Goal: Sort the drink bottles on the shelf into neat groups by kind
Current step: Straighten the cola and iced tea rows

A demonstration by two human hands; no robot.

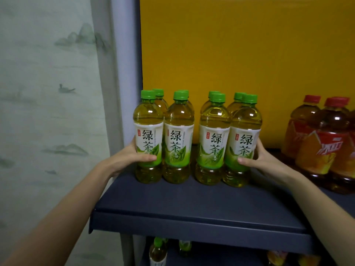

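Several green tea bottles with green caps and white-green labels stand upright in two rows on the dark blue shelf (pixel 192 204). My left hand (pixel 126 157) wraps the leftmost front green tea bottle (pixel 148 139), thumb across its label. My right hand (pixel 263 160) grips the rightmost front green tea bottle (pixel 244 143) the same way. Two more front bottles (pixel 178 139) (pixel 213 143) stand between them, with a small gap in the middle. Red-capped iced tea bottles (pixel 324 143) stand grouped at the shelf's right, apart from the green ones.
A yellow back panel (pixel 240 54) rises behind the bottles. The shelf's grey side post (pixel 124 83) stands left, next to a painted wall. On the lower shelf are more green tea bottles (pixel 158 250) and orange-labelled bottles (pixel 276 257).
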